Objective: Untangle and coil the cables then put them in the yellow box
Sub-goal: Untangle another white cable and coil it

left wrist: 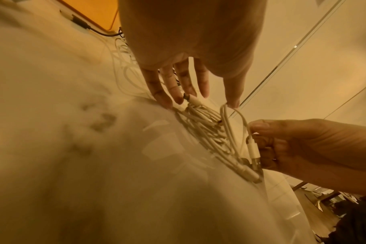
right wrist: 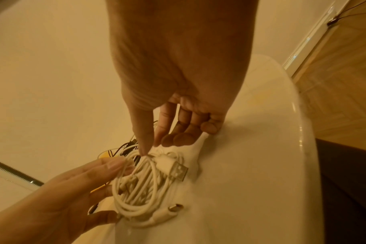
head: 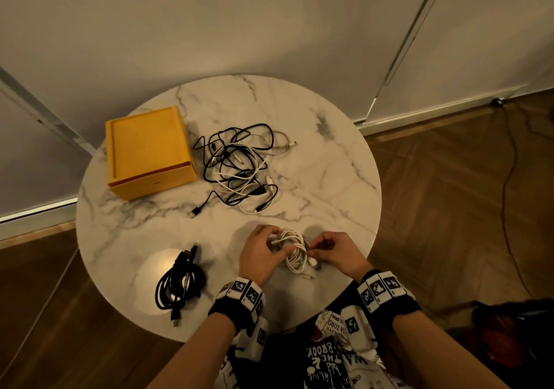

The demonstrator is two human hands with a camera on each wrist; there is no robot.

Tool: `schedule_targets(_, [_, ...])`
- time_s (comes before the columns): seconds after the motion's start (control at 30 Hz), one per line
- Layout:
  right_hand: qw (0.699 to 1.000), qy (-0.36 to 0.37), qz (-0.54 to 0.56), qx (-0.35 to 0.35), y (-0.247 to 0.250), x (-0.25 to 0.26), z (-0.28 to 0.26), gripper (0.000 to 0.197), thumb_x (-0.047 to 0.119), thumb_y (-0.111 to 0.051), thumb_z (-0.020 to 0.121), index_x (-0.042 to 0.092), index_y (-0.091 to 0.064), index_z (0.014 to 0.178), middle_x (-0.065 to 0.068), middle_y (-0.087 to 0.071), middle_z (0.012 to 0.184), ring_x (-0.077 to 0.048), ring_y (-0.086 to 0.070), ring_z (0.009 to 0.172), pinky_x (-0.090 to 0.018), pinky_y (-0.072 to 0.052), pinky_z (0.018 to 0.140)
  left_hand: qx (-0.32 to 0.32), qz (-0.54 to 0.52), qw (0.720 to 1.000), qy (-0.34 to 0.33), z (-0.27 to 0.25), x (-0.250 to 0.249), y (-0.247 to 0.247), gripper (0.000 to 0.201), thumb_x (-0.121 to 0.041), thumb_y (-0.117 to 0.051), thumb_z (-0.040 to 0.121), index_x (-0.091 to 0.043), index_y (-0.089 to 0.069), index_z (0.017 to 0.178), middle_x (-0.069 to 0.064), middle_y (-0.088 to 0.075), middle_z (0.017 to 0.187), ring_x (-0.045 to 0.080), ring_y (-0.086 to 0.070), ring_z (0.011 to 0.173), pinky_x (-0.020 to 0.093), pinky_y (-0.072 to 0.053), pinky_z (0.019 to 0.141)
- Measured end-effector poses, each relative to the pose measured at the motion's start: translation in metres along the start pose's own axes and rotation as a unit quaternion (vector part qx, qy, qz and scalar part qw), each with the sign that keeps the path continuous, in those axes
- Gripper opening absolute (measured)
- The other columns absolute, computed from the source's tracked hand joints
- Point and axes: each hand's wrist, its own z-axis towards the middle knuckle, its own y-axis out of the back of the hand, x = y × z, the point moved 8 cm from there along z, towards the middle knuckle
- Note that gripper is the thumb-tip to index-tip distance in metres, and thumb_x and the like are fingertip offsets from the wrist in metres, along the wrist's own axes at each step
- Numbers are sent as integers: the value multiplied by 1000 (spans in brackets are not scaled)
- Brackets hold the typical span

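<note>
Our left hand [head: 260, 253] cradles the white cable coil [head: 295, 249] while our right hand [head: 335, 249] pinches a strand. Only the head view shows, beyond both hands, the yellow box [head: 150, 151] and tangle [head: 239, 163] — the right-wrist view reveals the USB plug [right wrist: 178, 170].

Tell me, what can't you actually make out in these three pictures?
- How many cables make up the tangled pile: head view, strands cross and are too thin to trace.
- Whether the yellow box holds anything: head view, its top covers the inside.
- The table: left wrist view, mostly blurred.
- How the white cable is wrapped: loops overlap, partly behind the left hand and right hand.
</note>
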Motion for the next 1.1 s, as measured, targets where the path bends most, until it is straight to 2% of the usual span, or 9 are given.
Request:
schedule_targets(0.13, [1000,-9,22,7,-1,0,-5,18,-7,-77,73,8,-69,77,-8,-69,70,-16,-63,63,-27,-54,63,6,33,999,-33,-3,-8,0,42,-56,-75,61,-36,-62,95,-15,-55,103,5,-59,94,33,-54,81])
schedule_targets(0.27, [1000,-15,11,10,-3,0,-7,18,-7,-77,73,7,-69,81,-9,-67,68,-17,-62,61,-26,-55,59,22,97,993,-61,-4,-13,-3,30,-44,-78,69,-26,-74,93,-12,-55,107,11,-52,102,28,-46,89])
schedule_targets(0.37, [1000,-12,-12,12,-7,-1,-7,20,-2,-80,72,10,-69,84,-10,-66,69,-19,-61,61,-30,-54,59,23,157,985,-74,-4,-13,-4,21,-37,-79,73,-23,-77,90,-7,-59,104,15,-50,99,31,-44,89])
schedule_targets(0.53, [998,-6,-56,5,-13,4,-6,20,3,-80,75,12,-66,86,-5,-63,63,-8,-58,51,-21,-48,51,12,150,986,-66,-3,-9,-2,18,-36,-79,73,-23,-77,85,-7,-63,103,16,-52,98,32,-44,88])
schedule_targets(0.7, [996,0,-85,-8,-14,8,-5,25,6,-81,74,7,-63,91,-4,-63,60,-13,-61,51,-24,-50,51,4,92,995,-46,-2,-6,3,15,-27,-83,70,-18,-77,80,-5,-63,94,12,-60,88,28,-50,82])
schedule_targets(0.77, [995,-6,-99,-4,-15,6,-4,25,8,-81,75,6,-63,92,-3,-62,59,-13,-62,51,-25,-51,52,9,70,997,-38,-2,-6,3,16,-21,-86,67,-16,-75,77,-3,-60,90,11,-61,81,21,-51,77])
schedule_targets(0.87, [989,-12,-144,11,-18,4,-2,18,13,-80,76,8,-68,89,-5,-66,63,-14,-66,56,-32,-53,60,6,47,999,-22,-2,-6,4,25,-15,-87,64,-13,-68,80,-3,-55,88,7,-59,75,15,-51,72])
schedule_targets(1.0, [987,-13,-162,17,-19,6,-3,14,15,-79,78,9,-70,87,-6,-68,63,-8,-65,53,-22,-50,57,6,55,998,-20,-2,-8,4,31,-12,-86,64,-13,-62,83,-4,-55,85,3,-56,71,15,-49,69])
schedule_targets(1.1, [991,-24,-129,23,-20,8,-5,13,5,-77,79,1,-71,90,-3,-66,61,-2,-62,49,-14,-46,53,5,50,999,-19,-5,-11,3,24,-6,-81,65,-17,-64,78,-7,-56,70,1,-49,59,17,-44,61])
